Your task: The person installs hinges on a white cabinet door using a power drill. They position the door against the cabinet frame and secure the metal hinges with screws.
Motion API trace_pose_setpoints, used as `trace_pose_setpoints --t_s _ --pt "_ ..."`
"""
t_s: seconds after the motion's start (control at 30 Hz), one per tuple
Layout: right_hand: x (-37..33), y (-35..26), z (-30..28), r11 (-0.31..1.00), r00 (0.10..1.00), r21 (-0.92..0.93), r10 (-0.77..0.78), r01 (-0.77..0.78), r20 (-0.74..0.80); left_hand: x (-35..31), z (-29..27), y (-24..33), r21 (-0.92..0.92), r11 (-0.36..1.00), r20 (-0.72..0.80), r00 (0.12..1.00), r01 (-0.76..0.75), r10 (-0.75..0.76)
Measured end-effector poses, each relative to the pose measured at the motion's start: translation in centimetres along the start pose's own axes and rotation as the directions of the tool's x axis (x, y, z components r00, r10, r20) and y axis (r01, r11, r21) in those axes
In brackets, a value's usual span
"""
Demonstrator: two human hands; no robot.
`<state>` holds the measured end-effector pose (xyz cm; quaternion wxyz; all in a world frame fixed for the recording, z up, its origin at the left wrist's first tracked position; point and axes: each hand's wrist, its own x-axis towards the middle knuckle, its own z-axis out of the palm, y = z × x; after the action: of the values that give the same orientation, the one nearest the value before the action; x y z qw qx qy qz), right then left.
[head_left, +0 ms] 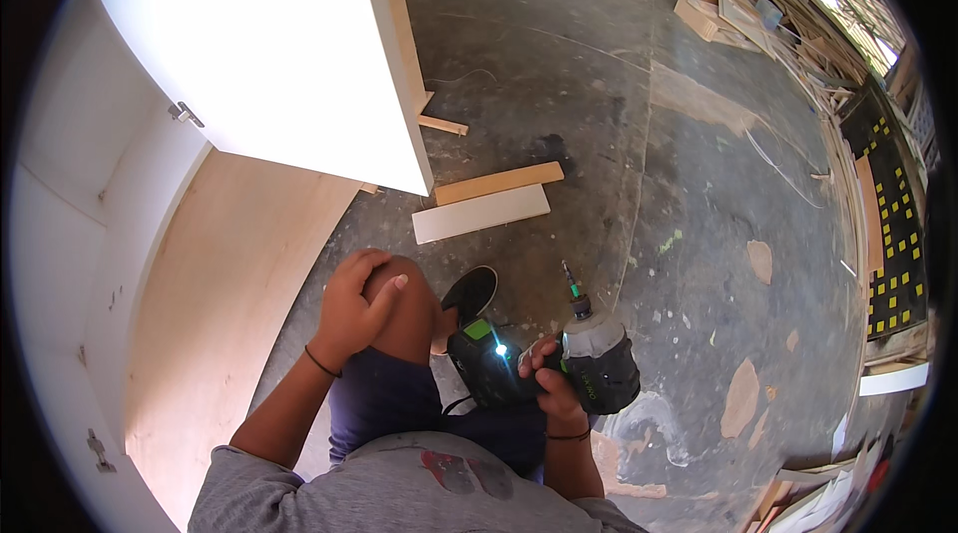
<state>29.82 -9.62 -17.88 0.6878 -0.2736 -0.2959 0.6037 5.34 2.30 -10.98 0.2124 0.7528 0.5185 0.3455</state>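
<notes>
My left hand [357,305] rests on my bent knee [403,298], holding nothing, its fingers laid over the knee and its thumb apart. In my right hand [557,388] is a black and grey cordless drill [602,363], gripped by its handle. The drill has a slim bit [571,279] with a green band, pointing away from me, and its light [501,349] shines near the battery end. To my left a white cabinet [70,264] has a wide white door [279,44] swung out. Metal hinges [186,114] show along the cabinet edge.
A plywood panel [215,283] lies beside the cabinet. Ahead on the stained concrete floor [699,234] are a white board [481,214] and a wooden strip [504,182]. Scrap wood [733,19] is piled at the far right, with a black, yellow-squared panel [893,234] nearer.
</notes>
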Motion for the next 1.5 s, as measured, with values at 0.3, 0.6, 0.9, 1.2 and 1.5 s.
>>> trace_pose_setpoints --t_s 0.3,0.6,0.9,1.2,1.5 --pt "-0.1 -1.2 1.1 0.996 0.994 -0.062 0.07 -0.065 0.084 -4.1 -1.7 -0.1 0.188 0.979 -0.206 0.978 0.082 -0.043" --pt "1.6 -0.8 4.7 0.907 0.906 -0.402 0.057 0.128 0.418 -15.4 1.9 6.8 0.172 0.981 -0.177 0.982 0.09 -0.059" --pt "0.4 0.2 11.7 0.698 0.775 -0.566 0.025 0.439 0.632 -13.7 2.0 6.9 -0.315 0.945 -0.217 0.976 -0.088 0.019" --pt "2.2 5.9 19.5 0.692 0.803 -0.675 0.236 0.256 0.547 -13.6 -4.2 0.6 -0.374 0.919 -0.251 0.967 -0.127 0.031" --pt "8.1 9.9 33.1 0.435 0.391 -0.702 0.608 0.564 0.691 -16.6 -13.2 -9.1 -0.577 0.801 -0.174 0.933 0.162 -0.314"
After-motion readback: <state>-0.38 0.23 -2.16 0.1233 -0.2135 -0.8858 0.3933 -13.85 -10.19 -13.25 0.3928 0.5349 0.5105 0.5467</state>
